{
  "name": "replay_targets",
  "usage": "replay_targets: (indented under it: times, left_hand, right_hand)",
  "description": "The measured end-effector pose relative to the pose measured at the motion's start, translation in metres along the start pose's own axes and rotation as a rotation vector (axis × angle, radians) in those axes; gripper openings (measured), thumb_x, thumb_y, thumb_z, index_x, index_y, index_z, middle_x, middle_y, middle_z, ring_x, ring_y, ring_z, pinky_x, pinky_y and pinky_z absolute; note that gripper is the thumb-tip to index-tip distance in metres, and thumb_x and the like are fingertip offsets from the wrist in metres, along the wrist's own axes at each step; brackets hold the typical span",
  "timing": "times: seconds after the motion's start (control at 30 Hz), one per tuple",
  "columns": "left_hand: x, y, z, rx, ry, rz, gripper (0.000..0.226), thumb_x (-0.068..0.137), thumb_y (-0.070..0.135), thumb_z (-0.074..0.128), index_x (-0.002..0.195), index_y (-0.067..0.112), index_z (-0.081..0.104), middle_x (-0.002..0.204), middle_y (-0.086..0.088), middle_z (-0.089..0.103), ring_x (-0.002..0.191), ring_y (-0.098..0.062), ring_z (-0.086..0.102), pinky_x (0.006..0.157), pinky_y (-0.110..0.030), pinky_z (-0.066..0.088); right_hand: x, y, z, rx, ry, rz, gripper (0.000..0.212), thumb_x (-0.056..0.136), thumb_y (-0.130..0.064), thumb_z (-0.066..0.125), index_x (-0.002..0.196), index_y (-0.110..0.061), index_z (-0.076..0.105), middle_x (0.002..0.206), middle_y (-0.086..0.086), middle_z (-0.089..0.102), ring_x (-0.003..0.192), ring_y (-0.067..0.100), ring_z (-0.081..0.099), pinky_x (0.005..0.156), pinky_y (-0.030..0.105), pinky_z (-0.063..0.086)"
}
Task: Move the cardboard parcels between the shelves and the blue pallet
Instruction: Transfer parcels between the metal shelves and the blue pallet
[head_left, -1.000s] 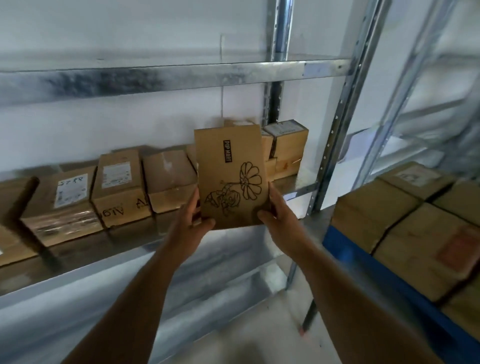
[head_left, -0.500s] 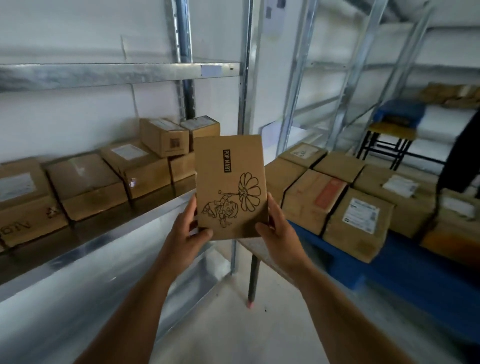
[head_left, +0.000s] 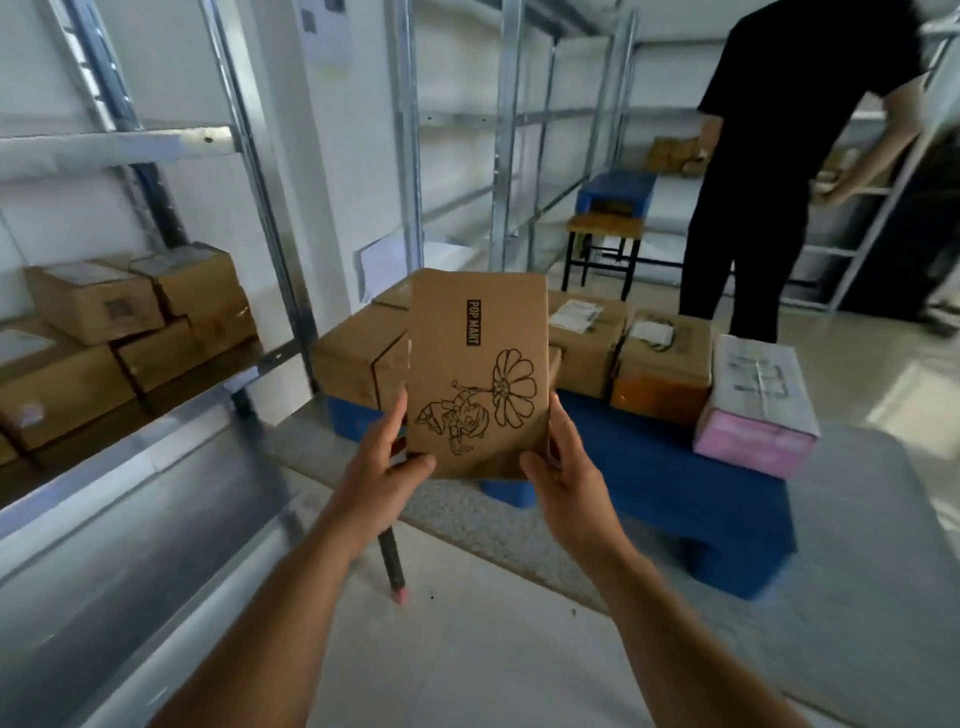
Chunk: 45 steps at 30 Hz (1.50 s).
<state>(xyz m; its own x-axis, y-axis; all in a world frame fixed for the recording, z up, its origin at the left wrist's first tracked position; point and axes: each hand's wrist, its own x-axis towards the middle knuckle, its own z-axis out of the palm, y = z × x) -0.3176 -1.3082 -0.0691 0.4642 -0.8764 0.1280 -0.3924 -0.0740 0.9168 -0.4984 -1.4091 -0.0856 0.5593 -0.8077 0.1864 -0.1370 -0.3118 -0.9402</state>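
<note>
Gripping a flat cardboard parcel (head_left: 477, 374) by its lower corners, the left hand (head_left: 378, 470) and the right hand (head_left: 569, 480) hold it upright in mid-air at the centre of the head view, thumbs on the printed face, fingers hidden behind. The face reads POP MART beside a line drawing of a figure and a flower. The grip and the parcel's upright pose match the earlier frames; what has changed is the backdrop, which has swung away from the shelves.

Those metal shelves (head_left: 156, 415), straight ahead a second ago, now sit at 9 o'clock, with brown boxes (head_left: 130, 322) on them. Just past the parcel, from 12 to 3 o'clock, lies the blue pallet (head_left: 675, 467) on a grey mat (head_left: 857, 519), far more of it showing than before. Brown cartons (head_left: 587, 338) stand on its far side, and a pink-and-white package (head_left: 756, 405) rests at its right end, newly in sight. Farther off at 1 o'clock stands a stool (head_left: 605, 228) with a blue box (head_left: 618, 189) on top. At 2 o'clock a second person in black (head_left: 769, 166), barely visible half a second ago, stands facing the far shelving.
</note>
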Motion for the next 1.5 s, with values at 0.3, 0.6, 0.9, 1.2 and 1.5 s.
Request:
replay_targets:
  times: [0.3, 0.6, 0.9, 1.2, 1.5]
  left_hand:
    - [0.017, 0.02, 0.109, 0.002, -0.187, -0.022, 0.072, 0.094, 0.019, 0.054, 0.148, 0.037, 0.01, 0.132, 0.017, 0.04, 0.112, 0.006, 0.043, 0.094, -0.021, 0.034]
    - [0.053, 0.005, 0.154, 0.192, -0.282, -0.089, 0.066, 0.095, 0.037, 0.048, 0.148, 0.039, 0.008, 0.153, -0.002, 0.026, 0.137, -0.02, 0.03, 0.106, -0.04, 0.029]
    - [0.112, -0.018, 0.164, 0.162, -0.325, -0.09, 0.059, 0.097, 0.037, 0.044, 0.148, 0.036, 0.014, 0.155, 0.002, 0.021, 0.14, -0.016, 0.024, 0.108, -0.033, 0.024]
    - [0.152, -0.033, 0.148, 0.55, -0.2, 0.189, 0.063, 0.09, 0.026, 0.059, 0.146, 0.024, 0.03, 0.144, 0.001, 0.039, 0.121, -0.012, 0.039, 0.096, -0.024, 0.033]
    - [0.185, -0.047, 0.131, 0.804, -0.321, 0.194, 0.061, 0.093, 0.035, 0.054, 0.146, 0.025, 0.028, 0.154, 0.008, 0.023, 0.142, -0.014, 0.016, 0.116, -0.035, 0.016]
  right_hand:
    - [-0.03, 0.044, -0.095, -0.162, 0.112, 0.115, 0.069, 0.098, -0.025, 0.048, 0.15, -0.042, 0.005, 0.138, -0.012, 0.046, 0.118, 0.01, 0.049, 0.099, 0.039, 0.046]
    - [-0.021, 0.078, -0.124, -0.092, 0.112, 0.222, 0.074, 0.092, -0.024, 0.057, 0.147, -0.045, 0.012, 0.128, -0.011, 0.056, 0.109, 0.01, 0.057, 0.085, 0.027, 0.048]
    - [0.028, 0.102, -0.122, -0.108, 0.134, 0.332, 0.07, 0.095, -0.032, 0.052, 0.148, -0.045, 0.008, 0.128, -0.011, 0.055, 0.105, 0.009, 0.058, 0.078, 0.026, 0.05]
    - [0.065, 0.129, -0.11, -0.23, 0.113, 0.399, 0.077, 0.091, -0.015, 0.054, 0.148, -0.042, 0.011, 0.115, -0.013, 0.05, 0.101, 0.012, 0.053, 0.084, 0.034, 0.05]
    - [0.086, 0.14, -0.09, -0.288, 0.198, 0.348, 0.059, 0.092, -0.015, 0.051, 0.144, -0.033, 0.029, 0.127, -0.003, 0.056, 0.106, 0.013, 0.053, 0.073, 0.025, 0.044]
